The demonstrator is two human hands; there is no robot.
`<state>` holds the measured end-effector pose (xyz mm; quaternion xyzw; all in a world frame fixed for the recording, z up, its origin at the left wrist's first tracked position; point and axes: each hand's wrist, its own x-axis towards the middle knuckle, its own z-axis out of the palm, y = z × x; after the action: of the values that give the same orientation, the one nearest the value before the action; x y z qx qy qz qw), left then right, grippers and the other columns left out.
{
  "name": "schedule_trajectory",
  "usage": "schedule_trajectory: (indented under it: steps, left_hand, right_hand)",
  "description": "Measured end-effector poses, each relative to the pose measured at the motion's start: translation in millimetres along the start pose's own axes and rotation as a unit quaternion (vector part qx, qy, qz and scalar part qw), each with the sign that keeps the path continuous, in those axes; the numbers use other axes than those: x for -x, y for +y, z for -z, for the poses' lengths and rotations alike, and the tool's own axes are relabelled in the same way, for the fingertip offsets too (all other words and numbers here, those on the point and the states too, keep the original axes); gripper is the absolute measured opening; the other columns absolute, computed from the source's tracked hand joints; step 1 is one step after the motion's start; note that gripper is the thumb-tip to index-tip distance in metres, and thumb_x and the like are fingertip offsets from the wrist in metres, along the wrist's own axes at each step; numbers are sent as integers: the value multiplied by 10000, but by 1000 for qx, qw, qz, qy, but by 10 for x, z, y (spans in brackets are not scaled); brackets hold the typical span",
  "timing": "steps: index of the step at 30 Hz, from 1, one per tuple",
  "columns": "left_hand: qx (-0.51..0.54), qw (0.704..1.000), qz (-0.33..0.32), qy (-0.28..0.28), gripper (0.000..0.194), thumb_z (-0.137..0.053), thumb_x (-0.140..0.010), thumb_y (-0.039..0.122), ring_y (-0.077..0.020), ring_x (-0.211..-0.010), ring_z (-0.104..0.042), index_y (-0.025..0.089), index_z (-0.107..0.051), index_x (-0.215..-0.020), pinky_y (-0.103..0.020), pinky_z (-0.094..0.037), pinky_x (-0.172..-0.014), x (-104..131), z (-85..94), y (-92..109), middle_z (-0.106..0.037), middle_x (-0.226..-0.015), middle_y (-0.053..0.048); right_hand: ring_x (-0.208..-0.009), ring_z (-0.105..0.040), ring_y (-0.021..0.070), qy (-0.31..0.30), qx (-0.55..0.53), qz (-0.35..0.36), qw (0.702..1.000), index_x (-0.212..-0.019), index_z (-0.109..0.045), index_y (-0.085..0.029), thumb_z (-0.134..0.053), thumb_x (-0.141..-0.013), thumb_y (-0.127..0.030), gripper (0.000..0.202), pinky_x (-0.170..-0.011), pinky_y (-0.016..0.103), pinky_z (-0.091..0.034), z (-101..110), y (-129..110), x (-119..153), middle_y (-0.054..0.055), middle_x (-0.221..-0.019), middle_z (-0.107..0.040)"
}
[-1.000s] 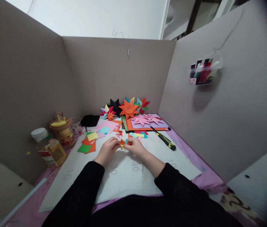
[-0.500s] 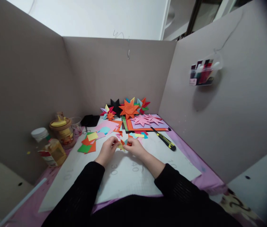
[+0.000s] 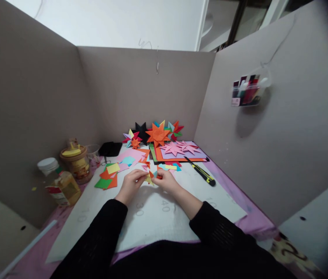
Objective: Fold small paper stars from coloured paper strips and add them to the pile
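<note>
Between my hands, just above the white board [image 3: 158, 221], is a small folded paper piece [image 3: 149, 179] with yellow, orange and light blue parts. My left hand [image 3: 131, 185] pinches its yellow side between thumb and fingers. On the other side my right hand [image 3: 165, 180] is closed around its edge, hiding part of it. Small loose scraps of coloured paper lie right behind the fingers. To the left is a pile of green, orange and yellow paper squares [image 3: 108, 177].
A yellow and black utility knife [image 3: 200, 171] lies at the right. Folded paper stars, including a large orange star [image 3: 158, 134], stand at the back wall. Pink stars [image 3: 174, 148] rest on stacked paper sheets. A glue bottle [image 3: 62, 184] and a lidded jar [image 3: 76, 162] stand at left.
My left hand's fingers have shifted slightly on the paper piece. The right hand stays nearly in place, and the view has moved a little.
</note>
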<state>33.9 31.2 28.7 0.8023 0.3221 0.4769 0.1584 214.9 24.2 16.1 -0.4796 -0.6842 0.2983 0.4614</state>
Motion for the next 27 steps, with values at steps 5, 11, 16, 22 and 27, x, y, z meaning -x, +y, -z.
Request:
schedule_trajectory:
  steps: [5,11,16,22,27]
  left_hand:
    - [-1,1000,2,2,137,-556,-822,268,-164,-777,-626,193,-669,-844,-274,-507,-679,0,10,9,-678,-856,-68]
    - [-26,999,-11,16,114,-554,-823,243,-156,-763,-626,187,-644,-863,-266,-503,-690,23,20,21,-678,-834,-51]
    - [-30,998,-59,22,114,-548,-829,207,-145,-760,-624,178,-657,-816,-260,-501,-711,19,28,26,-666,-815,-54]
    - [-9,997,-70,20,110,-574,-815,197,-143,-763,-611,181,-680,-840,-250,-497,-683,5,27,21,-646,-829,-63]
    - [11,999,-50,19,106,-578,-814,211,-144,-741,-602,179,-679,-821,-250,-493,-653,-1,24,22,-640,-810,-63]
  right_hand:
    - [-557,-377,93,0,8,14,1000,-522,-401,-177,-567,-654,-253,226,-539,217,-295,4,-10,1,-48,-575,-383]
    - [-553,-378,92,-4,-6,5,1000,-523,-411,-176,-566,-652,-255,217,-531,217,-293,16,-33,7,-47,-583,-386]
    - [-543,-367,88,2,-2,9,1000,-515,-396,-178,-571,-650,-262,236,-526,214,-292,17,-35,4,-48,-575,-380]
    - [-542,-368,90,4,4,17,1000,-517,-382,-180,-575,-656,-265,253,-527,216,-291,7,-26,1,-49,-572,-375]
    - [-544,-383,93,-1,8,18,1000,-513,-407,-175,-590,-669,-284,264,-530,221,-296,16,-11,-7,-44,-575,-394]
